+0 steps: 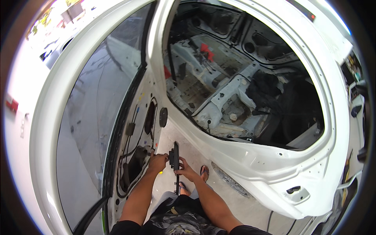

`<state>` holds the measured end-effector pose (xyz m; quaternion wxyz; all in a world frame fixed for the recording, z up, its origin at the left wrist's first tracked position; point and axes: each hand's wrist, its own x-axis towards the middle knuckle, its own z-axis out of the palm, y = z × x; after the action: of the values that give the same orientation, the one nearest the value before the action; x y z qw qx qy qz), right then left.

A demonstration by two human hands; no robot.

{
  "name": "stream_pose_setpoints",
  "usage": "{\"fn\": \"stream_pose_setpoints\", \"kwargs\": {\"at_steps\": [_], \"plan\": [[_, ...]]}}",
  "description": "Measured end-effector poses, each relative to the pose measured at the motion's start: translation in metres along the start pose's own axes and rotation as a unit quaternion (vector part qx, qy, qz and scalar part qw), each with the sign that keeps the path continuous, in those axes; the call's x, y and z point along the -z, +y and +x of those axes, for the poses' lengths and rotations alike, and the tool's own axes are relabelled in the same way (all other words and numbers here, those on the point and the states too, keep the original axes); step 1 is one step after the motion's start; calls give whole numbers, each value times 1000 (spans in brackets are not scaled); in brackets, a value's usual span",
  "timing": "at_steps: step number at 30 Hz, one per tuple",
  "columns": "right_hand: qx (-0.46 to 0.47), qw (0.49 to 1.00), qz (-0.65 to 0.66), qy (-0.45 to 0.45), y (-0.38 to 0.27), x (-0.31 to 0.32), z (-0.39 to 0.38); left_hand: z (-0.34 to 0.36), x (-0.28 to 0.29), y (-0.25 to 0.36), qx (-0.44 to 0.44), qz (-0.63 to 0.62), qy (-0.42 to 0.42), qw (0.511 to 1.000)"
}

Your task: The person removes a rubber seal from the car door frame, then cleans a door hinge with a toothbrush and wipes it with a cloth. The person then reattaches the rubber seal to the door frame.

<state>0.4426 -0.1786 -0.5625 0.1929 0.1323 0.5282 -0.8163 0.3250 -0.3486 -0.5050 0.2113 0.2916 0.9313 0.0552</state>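
Between my two hands is a long, narrow black plastic trim piece (176,152), held upright over the floor with a boxy block on its left side. My left hand (158,162) is closed, its fingertips pinching at the edge of that block. My right hand (185,169) grips the piece from the other side, fingers against its back. A small yellow bit (160,172) shows just below my left hand; what it is I cannot make out. Close to my left is the open white car door (138,117), its inner panel bare, with cables and cut-outs showing.
On the right the white car body (235,158) surrounds a stripped cabin (219,84) with bare metal floor and dark cloth. The door glass (103,105) rises at left. A wheel-like disc (230,179) stands low beside the sill. My sandalled foot (204,172) is on the pale floor.
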Motion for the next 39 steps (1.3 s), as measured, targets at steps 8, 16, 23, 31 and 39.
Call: {"fn": "stream_pose_setpoints", "kwargs": {"at_steps": [8, 16, 23, 31, 39], "plan": [[-118, 989, 38, 84, -2, -3, 7, 0, -41, -12, -24, -55, 56, 997], [-101, 982, 90, 132, 5, -22, 8, -4, -34, 1, 48, 45, 37, 997], [-191, 958, 211, -24, 19, -51, 48, -44, -7, -10, 187, -91, 135, 969], [-251, 913, 294, -132, 57, -96, 118, -120, -4, 18, 194, -304, 305, 882], [-276, 956, 5, 101, 32, -96, 98, -129, -30, -1, 269, -314, 246, 877]]}}
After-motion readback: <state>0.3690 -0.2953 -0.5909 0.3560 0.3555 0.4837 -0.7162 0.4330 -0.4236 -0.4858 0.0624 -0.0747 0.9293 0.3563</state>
